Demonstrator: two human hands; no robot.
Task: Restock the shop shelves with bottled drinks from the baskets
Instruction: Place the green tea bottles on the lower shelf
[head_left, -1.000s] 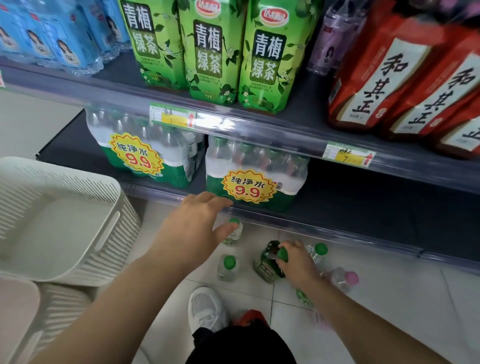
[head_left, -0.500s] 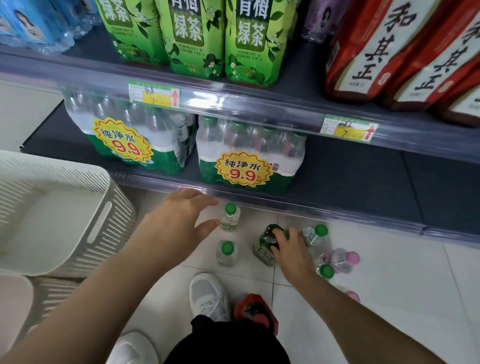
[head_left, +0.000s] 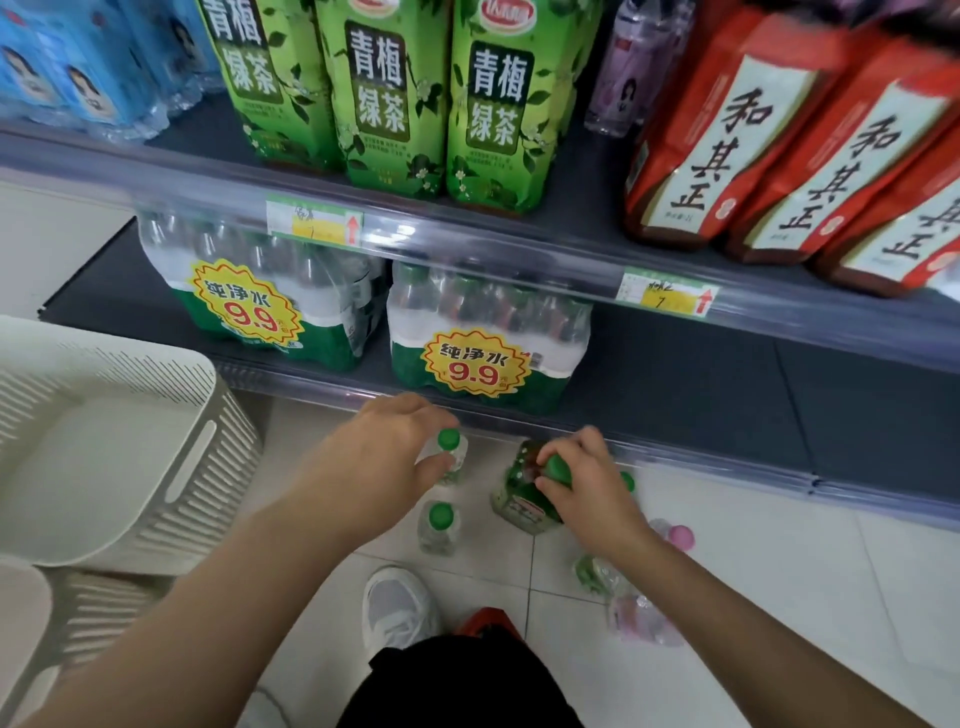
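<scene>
left hand (head_left: 384, 457): curled round a small green-capped water bottle (head_left: 451, 441) — upright on the floor (head_left: 753, 571)
right hand (head_left: 592, 493): gripping the neck of a green tea bottle (head_left: 519, 499) — tilted

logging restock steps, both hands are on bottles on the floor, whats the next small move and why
Probably lift both bottles off the floor. The left hand wraps the water bottle, the right hand grips the tea bottle near its cap, and the bottom shelf has bare space right of the water packs.
</scene>
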